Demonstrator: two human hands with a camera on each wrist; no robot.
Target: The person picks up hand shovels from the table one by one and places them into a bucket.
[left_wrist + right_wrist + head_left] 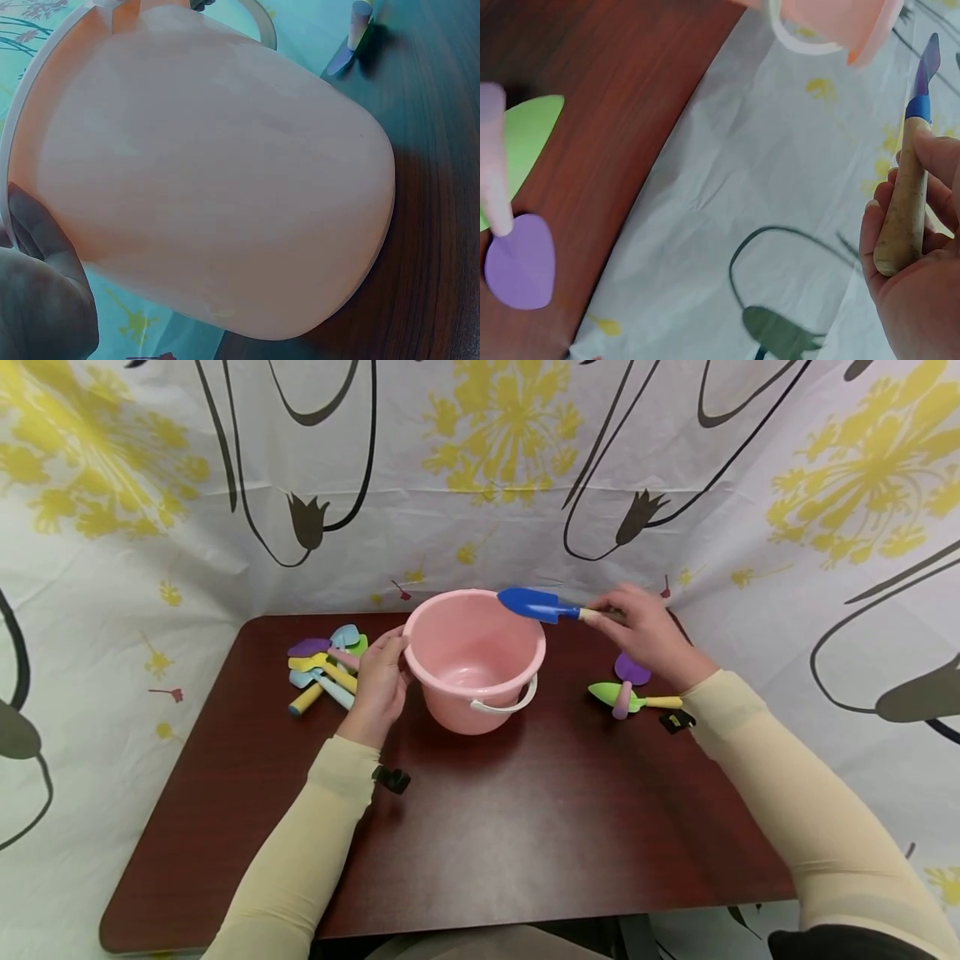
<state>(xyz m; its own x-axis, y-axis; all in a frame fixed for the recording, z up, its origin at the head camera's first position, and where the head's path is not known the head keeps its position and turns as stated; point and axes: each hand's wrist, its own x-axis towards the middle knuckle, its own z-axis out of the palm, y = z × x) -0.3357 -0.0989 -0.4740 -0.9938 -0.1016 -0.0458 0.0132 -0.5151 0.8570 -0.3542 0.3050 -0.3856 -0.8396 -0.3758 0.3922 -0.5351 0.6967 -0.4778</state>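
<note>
1. Nearest me, two cream sleeves (296,852) reach in over a dark reddish-brown table (487,852).
2. The left hand (381,681) has its fingers and thumb clamped on the rim of a pink bucket (465,714), on the bucket's left side. The bucket is around the middle of the table's far half, its white handle (510,706) hanging down in front.
3. Over on the right lies a green trowel (609,694) with a yellow grip; the pink handle of a purple shovel (632,670) crosses it.
4. Left of the bucket, there's a jumbled pile of colourful toy tools (322,662).
5. The right hand (637,622) is raised, fingers curled round the wooden handle of a blue trowel (531,604). Its blade points toward the bucket's far right rim; the right wrist view shows them apart.
6. Behind everything hangs white cloth (420,543) with yellow blooms.
</note>
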